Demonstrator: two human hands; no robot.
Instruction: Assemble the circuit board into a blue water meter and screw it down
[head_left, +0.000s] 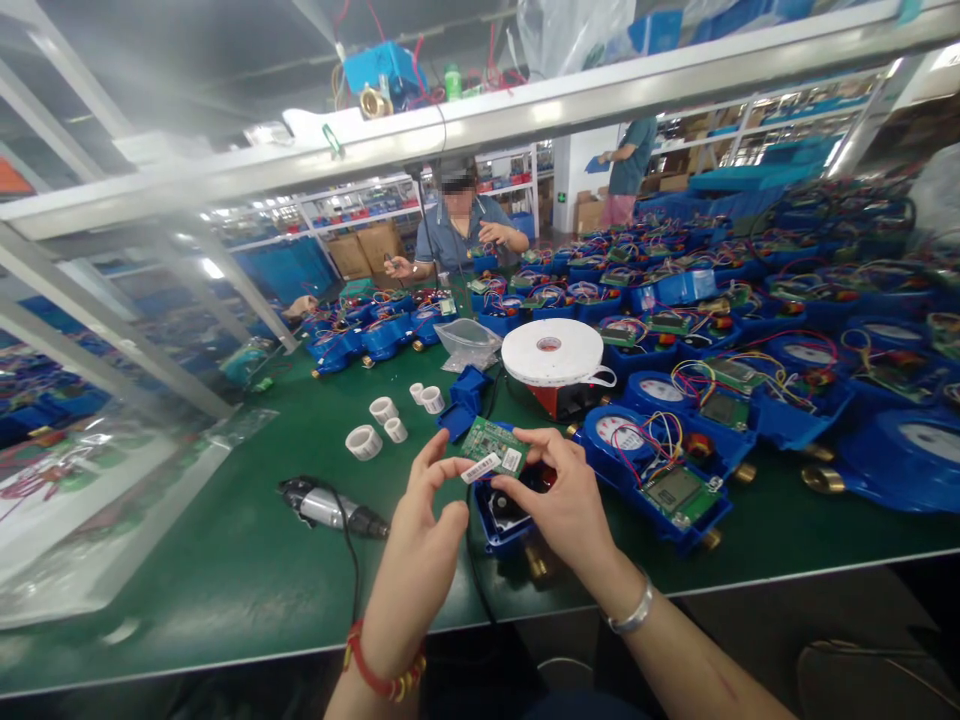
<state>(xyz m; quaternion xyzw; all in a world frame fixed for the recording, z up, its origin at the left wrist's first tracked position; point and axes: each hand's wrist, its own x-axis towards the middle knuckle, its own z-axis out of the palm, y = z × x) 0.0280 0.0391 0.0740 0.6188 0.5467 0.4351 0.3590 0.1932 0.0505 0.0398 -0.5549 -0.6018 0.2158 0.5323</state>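
A green circuit board [495, 440] is tilted up in my right hand [562, 490], pinched at its right edge between thumb and fingers. At the index fingertip of my left hand [431, 510] is a white barcode label [481, 468], which overlaps the board's lower left; whether it touches the board I cannot tell. My left thumb stands apart from that finger. Another small white label [511, 459] lies on the board. Below both hands sits an opened blue meter housing [499, 530] with a brass fitting [536, 562], partly hidden by my right hand.
A power screwdriver [330, 507] lies on the green table [225, 560] at left. Several label rolls [364, 442] stand behind it. A large white tape roll [553, 352] sits farther back. Blue meters [660, 450] crowd the right. A person [469, 225] works opposite.
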